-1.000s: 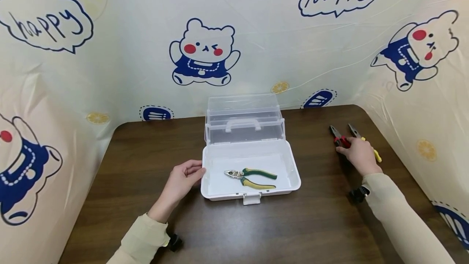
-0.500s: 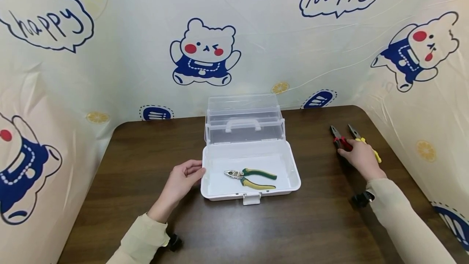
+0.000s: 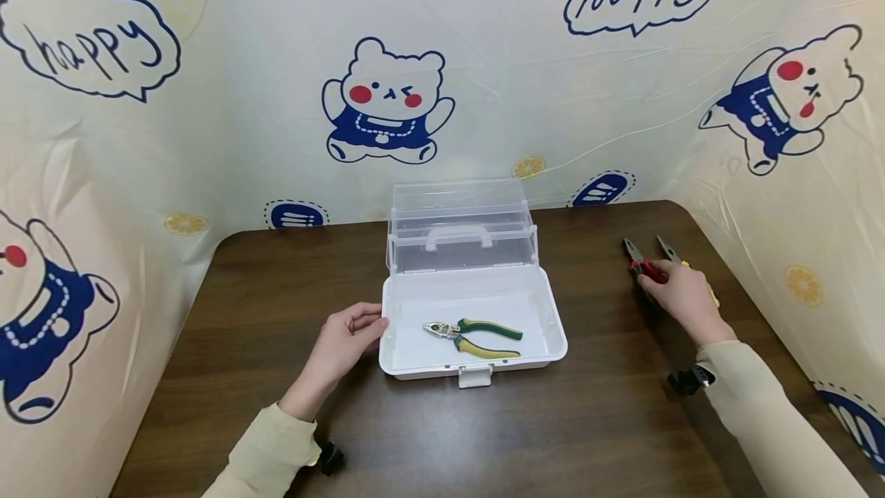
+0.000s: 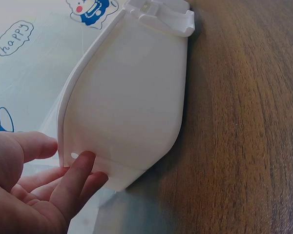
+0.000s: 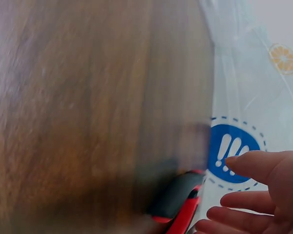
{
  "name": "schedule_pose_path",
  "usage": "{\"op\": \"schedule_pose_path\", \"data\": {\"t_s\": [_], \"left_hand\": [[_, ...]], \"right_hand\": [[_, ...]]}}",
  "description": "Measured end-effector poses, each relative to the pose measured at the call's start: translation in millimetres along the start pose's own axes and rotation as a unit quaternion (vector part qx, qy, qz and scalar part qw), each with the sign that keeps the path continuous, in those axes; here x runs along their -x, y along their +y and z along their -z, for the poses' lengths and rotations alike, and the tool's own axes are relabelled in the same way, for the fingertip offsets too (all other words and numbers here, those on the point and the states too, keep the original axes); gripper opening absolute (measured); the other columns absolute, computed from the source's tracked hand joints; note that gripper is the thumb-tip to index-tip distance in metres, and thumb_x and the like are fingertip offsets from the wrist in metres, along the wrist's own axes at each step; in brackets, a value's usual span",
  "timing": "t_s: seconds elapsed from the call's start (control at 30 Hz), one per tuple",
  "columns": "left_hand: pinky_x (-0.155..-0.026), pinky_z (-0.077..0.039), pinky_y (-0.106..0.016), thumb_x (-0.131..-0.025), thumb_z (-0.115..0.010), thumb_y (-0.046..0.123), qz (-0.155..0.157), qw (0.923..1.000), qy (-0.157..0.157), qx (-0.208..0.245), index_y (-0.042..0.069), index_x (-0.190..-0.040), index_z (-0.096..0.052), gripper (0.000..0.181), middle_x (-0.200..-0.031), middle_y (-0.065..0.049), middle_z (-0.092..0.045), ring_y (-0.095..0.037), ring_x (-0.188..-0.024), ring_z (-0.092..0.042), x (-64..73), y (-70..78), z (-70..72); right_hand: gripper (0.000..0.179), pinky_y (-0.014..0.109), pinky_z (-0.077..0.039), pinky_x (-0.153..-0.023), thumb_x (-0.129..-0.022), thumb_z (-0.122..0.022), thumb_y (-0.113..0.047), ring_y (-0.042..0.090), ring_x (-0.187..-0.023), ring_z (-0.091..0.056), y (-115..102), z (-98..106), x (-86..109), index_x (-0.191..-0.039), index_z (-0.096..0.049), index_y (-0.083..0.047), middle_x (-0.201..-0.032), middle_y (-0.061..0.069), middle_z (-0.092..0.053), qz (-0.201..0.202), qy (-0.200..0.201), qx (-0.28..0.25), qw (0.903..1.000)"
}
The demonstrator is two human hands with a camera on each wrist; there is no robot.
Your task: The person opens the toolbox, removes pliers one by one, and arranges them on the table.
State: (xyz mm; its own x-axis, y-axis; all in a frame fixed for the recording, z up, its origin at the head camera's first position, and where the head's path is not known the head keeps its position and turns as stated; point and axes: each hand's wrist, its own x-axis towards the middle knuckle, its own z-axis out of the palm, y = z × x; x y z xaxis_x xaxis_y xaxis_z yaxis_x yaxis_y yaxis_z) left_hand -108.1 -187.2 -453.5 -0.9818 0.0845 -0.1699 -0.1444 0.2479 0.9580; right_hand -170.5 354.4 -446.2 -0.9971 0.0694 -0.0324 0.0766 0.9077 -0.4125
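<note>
Since the earlier frames the right hand (image 3: pixel 684 294) has shifted a little toward the person along the red-handled pliers (image 3: pixel 644 267); it now covers most of their handles, and less of the yellow-handled pliers (image 3: pixel 674 253) beside them shows. Both tools lie on the table (image 3: pixel 276 283) at its right side, well apart from the box. Left hand (image 3: pixel 339 344) unchanged.

Right hand grip: the fingers lie over the red handles. In the right wrist view the fingertips (image 5: pixel 234 202) are just beside a red-and-black handle (image 5: pixel 178 202), fairly straight; that frame is blurred, so I cannot tell whether they have closed round it. Judgement: a pick-up of the red-handled pliers is starting, not finished.

Left hand: fingers relaxed, fingertips (image 4: pixel 80 165) touching the left wall of the white box (image 3: pixel 546 313) near its rim, steadying it, holding nothing.

Box stands at table centre, clear lid (image 3: pixel 459 225) raised behind it, latch (image 3: pixel 475 375) facing the person. Green-and-yellow pliers (image 3: pixel 473 336) lie flat inside.
</note>
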Motion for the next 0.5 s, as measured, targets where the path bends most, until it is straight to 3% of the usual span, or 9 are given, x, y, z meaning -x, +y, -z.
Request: {"op": "schedule_pose_path", "data": {"t_s": [0.2,0.37,0.5], "left_hand": [[-0.082,-0.064,-0.035,-0.101,-0.068,0.007,-0.001,1.0,0.001,-0.003,-0.01,-0.13,-0.064,0.034,-0.123,-0.029,-0.07,-0.025,-0.102,-0.073,0.8,0.0,-0.2],[-0.082,-0.064,-0.036,-0.101,-0.068,0.007,0.0,1.0,0.003,-0.004,-0.01,-0.13,-0.064,0.034,-0.122,-0.029,-0.071,-0.024,-0.101,-0.073,1.1,0.2,-0.4],[-0.082,-0.064,-0.035,-0.1,-0.069,0.007,0.001,1.0,0.003,-0.002,-0.01,-0.13,-0.064,0.034,-0.122,-0.029,-0.071,-0.025,-0.102,-0.073,1.6,1.2,-0.8]], "right_hand": [[0.045,0.058,-0.057,-0.08,-0.102,-0.066,-0.03,0.044,-0.095,-0.067,-18,4,6.3,-0.125,-0.065,0.009,-0.111,0.031,-0.071,0.045,0.019,-0.022,0.9986],[0.045,0.061,-0.057,-0.088,-0.103,-0.066,-0.028,0.045,-0.102,-0.069,-39,8,12.0,-0.128,-0.065,0.009,-0.12,0.032,-0.069,0.081,0.021,-0.047,0.9954],[0.043,0.06,-0.059,-0.085,-0.103,-0.068,-0.026,0.043,-0.099,-0.07,-55,12,15.9,-0.129,-0.066,0.007,-0.12,0.03,-0.07,0.104,0.025,-0.056,0.9927]]}}
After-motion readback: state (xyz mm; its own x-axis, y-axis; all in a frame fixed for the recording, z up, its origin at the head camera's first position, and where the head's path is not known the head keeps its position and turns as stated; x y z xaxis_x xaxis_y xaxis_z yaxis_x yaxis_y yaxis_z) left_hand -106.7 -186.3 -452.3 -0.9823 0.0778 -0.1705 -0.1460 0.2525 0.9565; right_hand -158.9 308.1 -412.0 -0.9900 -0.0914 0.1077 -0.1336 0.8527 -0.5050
